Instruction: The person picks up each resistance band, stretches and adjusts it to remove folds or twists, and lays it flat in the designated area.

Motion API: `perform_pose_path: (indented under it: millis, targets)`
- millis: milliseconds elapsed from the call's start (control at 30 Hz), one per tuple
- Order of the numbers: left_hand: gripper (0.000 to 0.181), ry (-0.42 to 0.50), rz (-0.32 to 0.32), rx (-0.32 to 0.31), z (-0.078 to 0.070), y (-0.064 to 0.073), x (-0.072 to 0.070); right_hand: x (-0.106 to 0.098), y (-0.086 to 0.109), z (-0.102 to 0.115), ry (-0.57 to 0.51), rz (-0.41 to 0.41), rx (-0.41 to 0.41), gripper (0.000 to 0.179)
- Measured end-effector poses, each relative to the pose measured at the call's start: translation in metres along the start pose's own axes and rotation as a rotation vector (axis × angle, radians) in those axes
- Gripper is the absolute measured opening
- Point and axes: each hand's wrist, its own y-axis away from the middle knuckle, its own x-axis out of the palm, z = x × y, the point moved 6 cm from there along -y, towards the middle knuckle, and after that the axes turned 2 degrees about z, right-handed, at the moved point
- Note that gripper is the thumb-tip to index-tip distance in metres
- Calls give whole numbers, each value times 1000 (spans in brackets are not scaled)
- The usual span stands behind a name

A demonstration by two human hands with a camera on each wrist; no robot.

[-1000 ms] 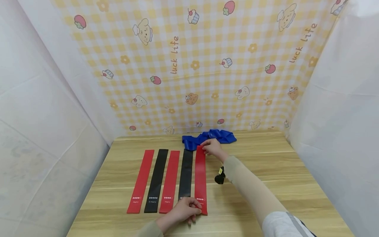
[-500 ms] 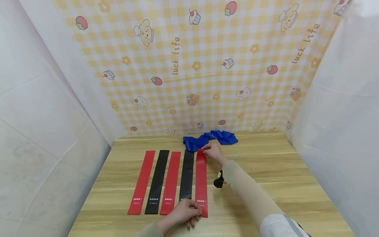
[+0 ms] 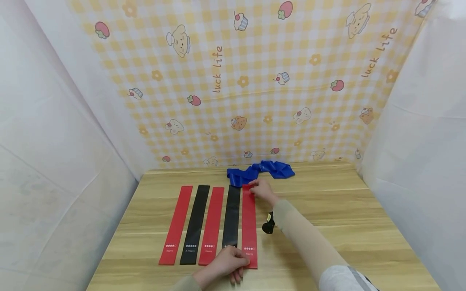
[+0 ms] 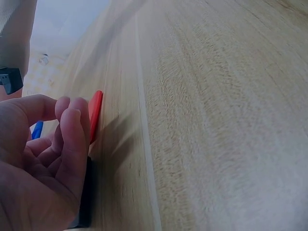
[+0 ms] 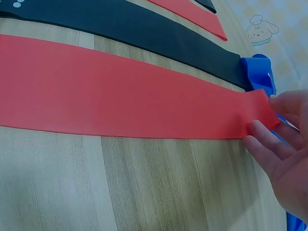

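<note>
Five-dot and four-dot marked resistance loop bands lie side by side, red and black in turn. At the right end of the row is a red resistance band [image 3: 249,222]. My left hand [image 3: 230,260] pinches its near end, fingers curled; in the left wrist view the red edge shows just behind the fingertips. My right hand [image 3: 263,190] holds the far end, which bends up slightly between thumb and fingers [image 5: 262,139] in the right wrist view. Left of it lies a black resistance band [image 3: 231,214], its near end partly hidden by my left hand.
Farther left lie another red band [image 3: 212,222], a black band [image 3: 195,222] and a red band [image 3: 176,222]. A crumpled blue band [image 3: 276,169] lies at the back, close to the far ends. A small black device [image 3: 268,226] shows beside my right forearm.
My right hand has lowered slightly with the far end of the red band, which now lies flatter. My left hand stays at the near end. The view has shifted a little.
</note>
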Motion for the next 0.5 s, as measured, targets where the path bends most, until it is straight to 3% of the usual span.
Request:
perform_pose_path:
  millis: [167,300,400,500]
  targets:
    - [11,-10,10,9,-4,-3,-3,1,-1,-3,-12,4,10,33]
    - [12,-54,1,113,-22,-14,-20,-1,2,-2,-51,6,36,35]
    - [16,-148,-73,202,-44,-28,-44,-1,5,-3,-71,-13,38,34]
    - [18,-336,-211,273,-67,-44,-70,-1,6,-7,-96,-35,26,30]
